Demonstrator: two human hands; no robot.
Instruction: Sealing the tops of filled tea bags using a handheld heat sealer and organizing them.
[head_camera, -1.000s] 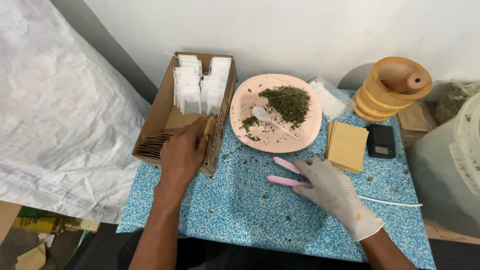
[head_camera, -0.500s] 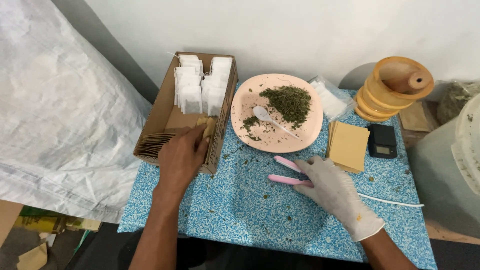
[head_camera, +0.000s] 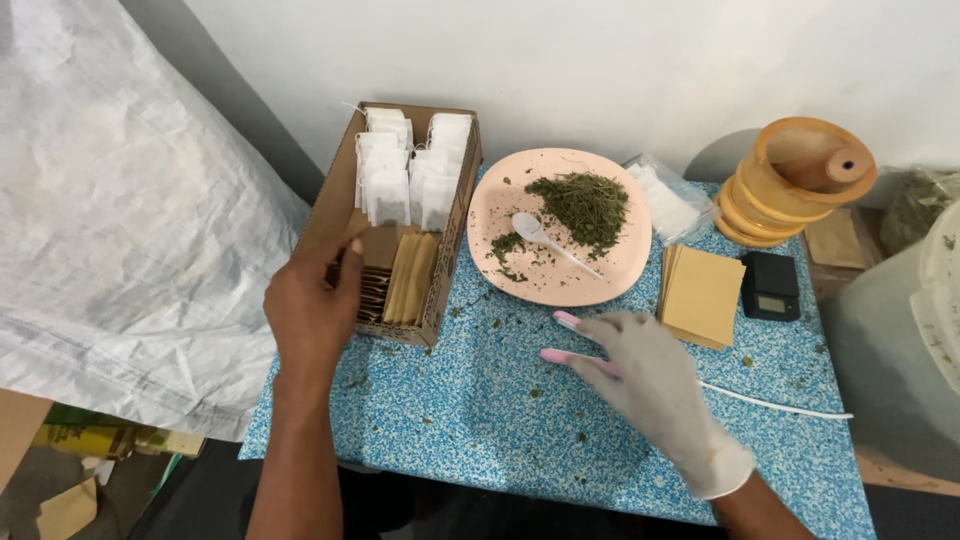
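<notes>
Along the left of the frame a white woven sack (head_camera: 110, 220) is hanging beside the blue speckled worktop (head_camera: 500, 440), which is filling the lower middle. At the upper left of that worktop a cardboard box (head_camera: 335, 200) is sitting, with white filter bags (head_camera: 410, 165) standing in its far half and brown paper packets (head_camera: 405, 275) filed on edge in its near half.

Just right of the box, a pink plate (head_camera: 490, 215) is carrying a heap of dried green herb (head_camera: 585, 205) and a white spoon (head_camera: 535, 232).

The left hand (head_camera: 310, 310) is reaching into the near end of the box. Its fingers are curling against the brown packets with the thumb raised beside them. I cannot tell whether they are pinching one or only touching the row. The step in hand looks like the picking of a single packet out of that file.

The right hand (head_camera: 650, 380), in a pale glove, is lying at the lower centre right. Its fingers are spread loosely over a pink two-armed tool (head_camera: 565, 340) on the worktop, resting on it, not clenching it.

In my judgement, getting one packet free is calling for a fine pinch on a single edge, since the packets are packed touching one another. A stack of tan paper squares (head_camera: 700, 295) and a small black scale (head_camera: 770, 285) are lying right of the plate.
</notes>
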